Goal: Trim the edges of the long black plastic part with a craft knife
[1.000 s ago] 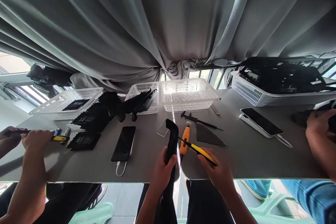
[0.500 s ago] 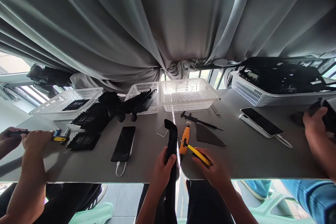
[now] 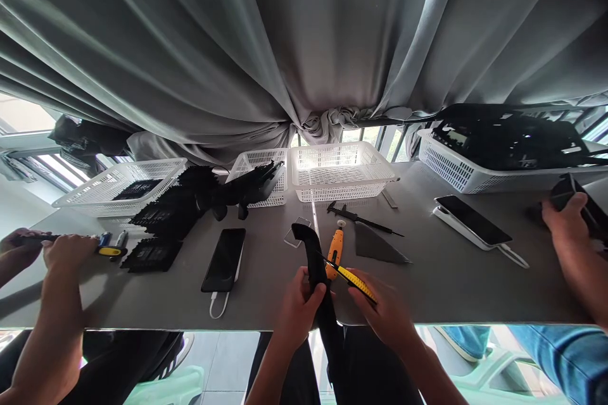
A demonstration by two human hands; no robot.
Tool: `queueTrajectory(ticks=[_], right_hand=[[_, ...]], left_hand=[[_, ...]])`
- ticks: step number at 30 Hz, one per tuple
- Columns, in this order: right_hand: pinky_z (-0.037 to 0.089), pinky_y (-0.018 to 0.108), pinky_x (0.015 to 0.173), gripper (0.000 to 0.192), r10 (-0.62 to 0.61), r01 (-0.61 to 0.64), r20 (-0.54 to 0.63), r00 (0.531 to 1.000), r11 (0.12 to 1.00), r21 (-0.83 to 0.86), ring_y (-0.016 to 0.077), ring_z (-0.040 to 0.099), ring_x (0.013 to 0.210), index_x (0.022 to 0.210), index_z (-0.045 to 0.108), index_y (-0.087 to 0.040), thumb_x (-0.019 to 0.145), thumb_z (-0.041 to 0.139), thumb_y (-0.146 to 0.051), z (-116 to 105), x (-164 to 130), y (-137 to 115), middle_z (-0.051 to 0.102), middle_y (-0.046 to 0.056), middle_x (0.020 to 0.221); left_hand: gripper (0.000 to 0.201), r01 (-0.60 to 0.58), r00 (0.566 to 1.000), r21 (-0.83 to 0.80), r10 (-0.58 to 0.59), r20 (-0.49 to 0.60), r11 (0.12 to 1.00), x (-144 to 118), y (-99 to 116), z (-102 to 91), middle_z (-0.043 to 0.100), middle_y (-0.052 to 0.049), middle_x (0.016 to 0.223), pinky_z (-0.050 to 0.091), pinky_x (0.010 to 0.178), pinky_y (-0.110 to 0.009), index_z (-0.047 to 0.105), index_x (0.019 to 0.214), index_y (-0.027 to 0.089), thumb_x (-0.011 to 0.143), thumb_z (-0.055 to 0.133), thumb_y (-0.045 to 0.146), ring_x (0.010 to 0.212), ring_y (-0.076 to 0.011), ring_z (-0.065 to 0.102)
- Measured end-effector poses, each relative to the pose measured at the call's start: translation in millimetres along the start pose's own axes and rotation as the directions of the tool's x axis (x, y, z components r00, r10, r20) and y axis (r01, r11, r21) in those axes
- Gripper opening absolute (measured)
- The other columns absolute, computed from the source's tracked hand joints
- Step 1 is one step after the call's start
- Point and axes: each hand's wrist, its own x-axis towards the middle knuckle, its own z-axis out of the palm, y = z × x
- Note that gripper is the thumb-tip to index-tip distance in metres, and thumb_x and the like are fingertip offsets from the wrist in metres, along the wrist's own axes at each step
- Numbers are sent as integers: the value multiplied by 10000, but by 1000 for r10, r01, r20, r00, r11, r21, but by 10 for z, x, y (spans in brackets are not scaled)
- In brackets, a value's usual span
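My left hand point(image 3: 303, 304) is wrapped round a long black curved part point(image 3: 317, 259), tilted with its bent end up and to the left. In my right hand point(image 3: 382, 307) is a yellow utility knife point(image 3: 355, 281), its thin blade reaching to the edge of the black part. Whether the blade touches it I cannot tell. Behind the knife lies an orange-handled tool point(image 3: 335, 247) with a small round white end. A dark triangular sheet point(image 3: 380, 243) and black calipers point(image 3: 361, 218) rest beyond it, and a small clear rectangular frame point(image 3: 297, 232) lies behind the black part.
White baskets point(image 3: 344, 193) line the table's back, the right one point(image 3: 463, 178) heaped with black parts. Phones lie left point(image 3: 223, 259) and right point(image 3: 475, 218), both with white cables. Co-workers' hands work at the left point(image 3: 69, 253) and right point(image 3: 567, 228). Black pieces point(image 3: 152, 254) are stacked at left.
The black part has tilted, its upper end moving left and its lower end right. My right hand and the knife have shifted slightly down and left. The co-worker's hand at right has moved a little.
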Motion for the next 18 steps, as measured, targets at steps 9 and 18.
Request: queueTrajectory(ticks=[9, 18], right_hand=[[676, 410, 907, 419, -41, 43, 61, 997, 999, -33, 282, 816, 1135, 1413, 709, -269, 1095, 526, -471, -2, 20, -10, 811, 82, 1323], [682, 438, 910, 444, 42, -38, 97, 994, 998, -46, 297, 799, 1176, 1417, 699, -270, 1100, 500, -508, 18, 53, -16, 793, 89, 1360]], left_hand=[[486, -72, 996, 134, 77, -33, 988, 4, -80, 1, 581, 43, 739, 413, 602, -250, 603, 1085, 215, 954, 693, 674, 640, -148, 525], [543, -9, 1000, 100, 11, -12, 995, -23, -68, 23, 528, 68, 713, 370, 526, -223, 568, 1126, 226, 941, 686, 723, 588, -128, 462]])
